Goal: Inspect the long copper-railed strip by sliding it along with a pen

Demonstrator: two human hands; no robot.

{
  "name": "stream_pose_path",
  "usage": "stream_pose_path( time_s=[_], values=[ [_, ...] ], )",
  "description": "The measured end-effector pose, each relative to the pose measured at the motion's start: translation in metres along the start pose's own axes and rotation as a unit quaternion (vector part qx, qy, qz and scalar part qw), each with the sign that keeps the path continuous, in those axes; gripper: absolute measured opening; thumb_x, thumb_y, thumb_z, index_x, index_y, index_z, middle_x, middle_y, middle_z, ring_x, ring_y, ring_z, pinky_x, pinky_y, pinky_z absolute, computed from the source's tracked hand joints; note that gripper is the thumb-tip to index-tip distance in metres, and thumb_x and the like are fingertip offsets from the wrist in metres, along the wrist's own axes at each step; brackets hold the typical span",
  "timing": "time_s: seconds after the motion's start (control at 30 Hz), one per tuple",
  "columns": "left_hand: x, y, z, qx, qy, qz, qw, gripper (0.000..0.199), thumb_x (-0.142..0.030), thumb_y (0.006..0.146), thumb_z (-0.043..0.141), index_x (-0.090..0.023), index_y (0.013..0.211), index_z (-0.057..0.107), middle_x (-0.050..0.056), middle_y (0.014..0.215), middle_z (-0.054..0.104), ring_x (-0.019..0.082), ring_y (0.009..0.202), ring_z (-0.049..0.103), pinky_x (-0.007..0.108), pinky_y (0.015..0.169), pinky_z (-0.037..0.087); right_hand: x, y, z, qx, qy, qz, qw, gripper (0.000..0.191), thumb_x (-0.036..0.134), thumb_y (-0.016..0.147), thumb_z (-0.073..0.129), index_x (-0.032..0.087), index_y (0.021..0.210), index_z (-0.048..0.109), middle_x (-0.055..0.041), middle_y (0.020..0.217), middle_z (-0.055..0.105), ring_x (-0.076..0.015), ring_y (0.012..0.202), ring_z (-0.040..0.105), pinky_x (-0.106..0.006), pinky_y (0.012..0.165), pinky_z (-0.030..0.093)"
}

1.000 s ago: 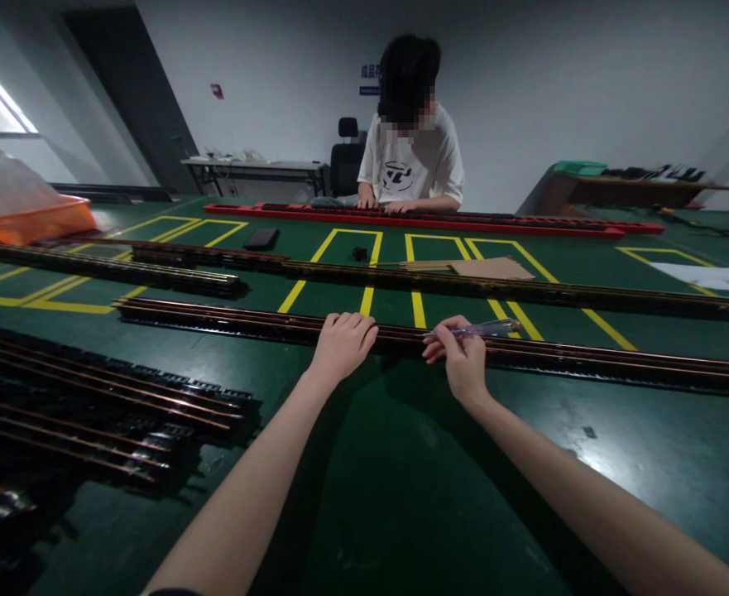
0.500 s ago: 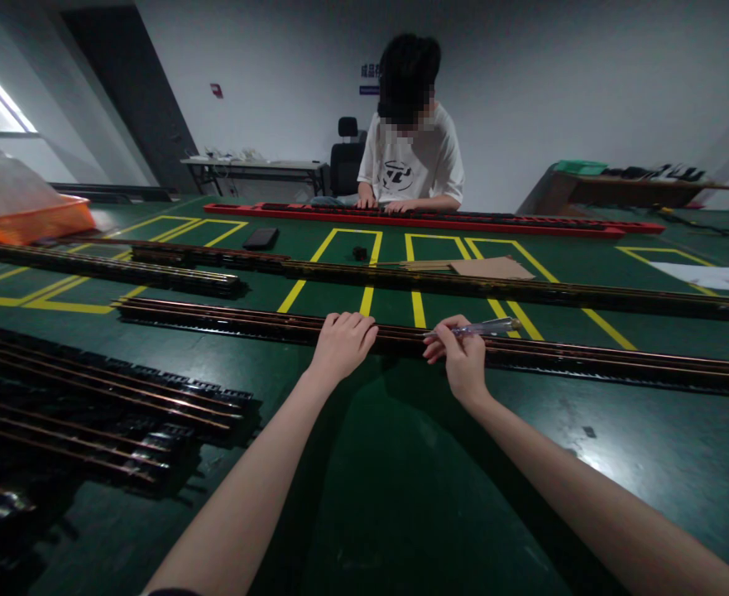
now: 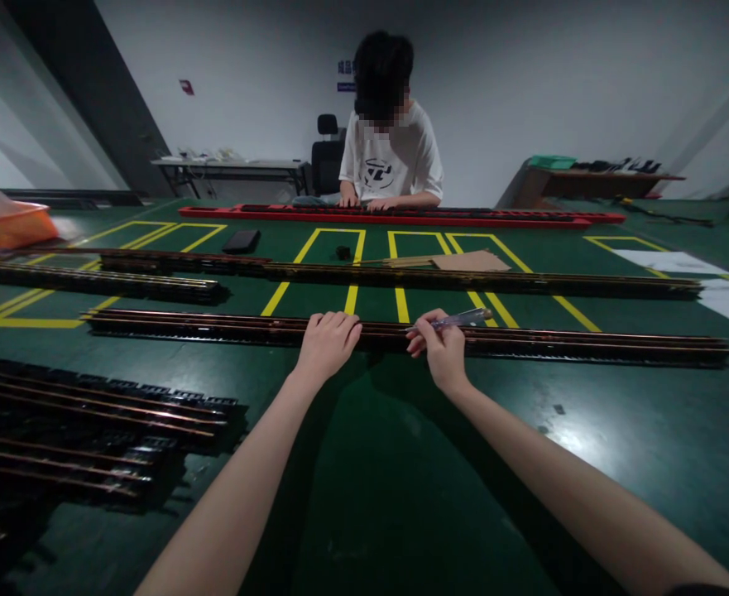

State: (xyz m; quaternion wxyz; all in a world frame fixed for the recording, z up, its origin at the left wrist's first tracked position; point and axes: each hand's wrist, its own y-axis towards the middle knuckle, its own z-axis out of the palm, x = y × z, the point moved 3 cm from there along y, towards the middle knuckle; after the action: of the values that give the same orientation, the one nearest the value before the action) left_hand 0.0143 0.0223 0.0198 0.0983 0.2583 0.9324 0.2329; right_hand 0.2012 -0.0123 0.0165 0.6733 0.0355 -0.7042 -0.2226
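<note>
A long black rail (image 3: 563, 346) with copper-coloured strips along its length lies crosswise before me on the green table. My left hand (image 3: 328, 343) is closed over it near the middle, fingers bent across its far edge. My right hand (image 3: 443, 352) pinches a small screwdriver with a clear handle (image 3: 463, 319), held like a pen. The screwdriver's thin tip points left, at the top of the rail between my hands. Whether the tip touches the strips, I cannot tell.
Similar rails (image 3: 91, 406) are stacked at the left, and another long rail (image 3: 488, 279) lies beyond mine. Across the table a person (image 3: 389, 157) rests both hands on a red rail fixture (image 3: 451, 218). Cardboard (image 3: 471, 261), a dark flat box (image 3: 241, 242) and an orange basket (image 3: 13, 230) are also there.
The view has swung right, so everything sits further left and the rail's right end shows. Both hands stay about where they were on the rail, the screwdriver still in the right.
</note>
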Motion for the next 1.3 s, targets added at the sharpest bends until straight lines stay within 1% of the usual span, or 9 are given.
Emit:
stream_pose_path(
  time_s=[0.2, 0.43, 0.57, 0.73, 0.87, 0.93, 1.03, 1.17, 1.3],
  values=[
    [0.0, 0.0, -0.002, 0.007, -0.004, -0.001, 1.0, 0.039, -0.033, 0.097, 0.03, -0.016, 0.108, 0.064, 0.009, 0.106, 0.069, 0.022, 0.097, 0.062, 0.039, 0.087, 0.041, 0.001, 0.002, -0.004, 0.007, -0.006, 0.001, 1.0, 0.018, 0.035, 0.083, 0.057, 0.019, 0.074, 0.052, 0.0021, 0.059, 0.062, -0.0094, 0.043, 0.058, -0.018, 0.037, 0.045],
    [-0.002, 0.0, -0.002, 0.018, -0.003, -0.004, 1.0, 0.042, -0.034, 0.097, 0.029, -0.015, 0.111, 0.063, 0.01, 0.108, 0.068, 0.023, 0.099, 0.061, 0.043, 0.09, 0.042, 0.006, 0.002, -0.012, 0.088, -0.031, -0.003, 0.996, 0.025, 0.043, 0.081, 0.06, 0.018, 0.077, 0.057, -0.0006, 0.068, 0.066, -0.0102, 0.049, 0.061, -0.02, 0.041, 0.049],
    [-0.004, 0.001, -0.004, 0.022, -0.007, -0.013, 1.0, 0.042, -0.033, 0.097, 0.029, -0.015, 0.111, 0.063, 0.011, 0.109, 0.068, 0.024, 0.1, 0.061, 0.045, 0.092, 0.04, 0.006, 0.0, -0.019, 0.11, -0.031, -0.003, 0.993, 0.025, 0.043, 0.079, 0.063, 0.018, 0.08, 0.06, -0.0019, 0.074, 0.069, -0.0099, 0.05, 0.061, -0.02, 0.042, 0.05],
    [-0.017, 0.0, -0.005, 0.005, 0.016, -0.036, 0.999, 0.043, -0.032, 0.096, 0.029, -0.013, 0.112, 0.063, 0.014, 0.113, 0.067, 0.026, 0.107, 0.059, 0.051, 0.101, 0.033, 0.005, 0.0, -0.022, 0.088, -0.028, 0.008, 0.996, 0.025, 0.043, 0.078, 0.064, 0.018, 0.078, 0.06, -0.002, 0.072, 0.068, -0.0096, 0.047, 0.06, -0.02, 0.042, 0.049],
    [-0.037, -0.001, -0.001, -0.008, 0.014, 0.005, 1.0, 0.042, -0.032, 0.096, 0.031, -0.012, 0.121, 0.059, 0.014, 0.121, 0.063, 0.027, 0.114, 0.056, 0.05, 0.103, 0.032, 0.005, -0.001, -0.023, 0.068, -0.037, 0.002, 0.997, 0.026, 0.043, 0.079, 0.063, 0.018, 0.078, 0.059, -0.0019, 0.071, 0.067, -0.0097, 0.047, 0.06, -0.02, 0.041, 0.049],
    [-0.042, -0.001, 0.001, -0.007, 0.002, 0.022, 1.0, 0.042, -0.033, 0.095, 0.033, -0.012, 0.124, 0.056, 0.014, 0.123, 0.062, 0.027, 0.116, 0.055, 0.049, 0.102, 0.034, 0.004, -0.002, -0.023, 0.061, -0.042, -0.009, 0.997, 0.027, 0.044, 0.08, 0.061, 0.018, 0.079, 0.059, -0.0018, 0.071, 0.067, -0.0096, 0.047, 0.06, -0.02, 0.041, 0.049],
    [-0.041, -0.002, 0.004, -0.005, -0.014, 0.016, 1.0, 0.041, -0.033, 0.094, 0.035, -0.015, 0.125, 0.055, 0.014, 0.123, 0.062, 0.028, 0.115, 0.055, 0.05, 0.101, 0.037, 0.003, -0.003, -0.024, 0.057, -0.054, -0.024, 0.997, 0.028, 0.046, 0.082, 0.059, 0.018, 0.078, 0.059, -0.0016, 0.07, 0.066, -0.0099, 0.047, 0.059, -0.021, 0.04, 0.048],
    [-0.037, -0.002, 0.006, 0.017, -0.027, 0.006, 0.999, 0.042, -0.035, 0.094, 0.036, -0.015, 0.125, 0.055, 0.014, 0.122, 0.062, 0.028, 0.114, 0.055, 0.051, 0.101, 0.037, 0.003, -0.003, -0.024, 0.052, -0.055, -0.033, 0.997, 0.028, 0.046, 0.083, 0.058, 0.019, 0.076, 0.058, -0.0016, 0.07, 0.065, -0.0097, 0.046, 0.059, -0.021, 0.04, 0.048],
    [-0.036, -0.002, 0.007, 0.018, -0.028, 0.004, 0.999, 0.04, -0.035, 0.093, 0.038, -0.018, 0.125, 0.055, 0.013, 0.121, 0.062, 0.028, 0.113, 0.055, 0.051, 0.101, 0.037, 0.004, -0.004, -0.026, 0.022, -0.043, -0.03, 0.998, 0.03, 0.049, 0.082, 0.058, 0.02, 0.075, 0.057, -0.0009, 0.066, 0.064, -0.0102, 0.045, 0.058, -0.021, 0.039, 0.047]
  ],
)
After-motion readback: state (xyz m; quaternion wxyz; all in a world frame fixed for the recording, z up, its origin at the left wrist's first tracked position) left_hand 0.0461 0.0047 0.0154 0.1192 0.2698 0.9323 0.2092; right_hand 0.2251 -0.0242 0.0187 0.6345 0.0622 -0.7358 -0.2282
